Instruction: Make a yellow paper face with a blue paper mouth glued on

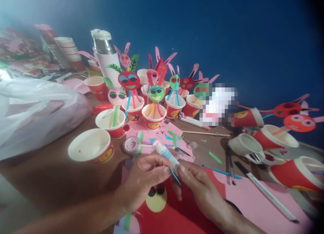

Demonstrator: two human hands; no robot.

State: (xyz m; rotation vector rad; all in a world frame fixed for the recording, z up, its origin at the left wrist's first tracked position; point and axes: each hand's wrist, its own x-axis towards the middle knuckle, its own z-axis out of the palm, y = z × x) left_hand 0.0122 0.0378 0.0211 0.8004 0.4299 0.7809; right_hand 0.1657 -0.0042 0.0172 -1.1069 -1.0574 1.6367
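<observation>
Head view: white tube [165, 152] slants up from right hand's [198, 183] fingertips [182, 171].

I see the left hand [145, 176] pinching a thin blue strip [175, 176] and the right hand [202, 188] holding a glue stick [165, 153], both above a red sheet [184, 215]. Behind, straw-legged paper puppets [156, 94] stand in paper cups [154, 122].
</observation>
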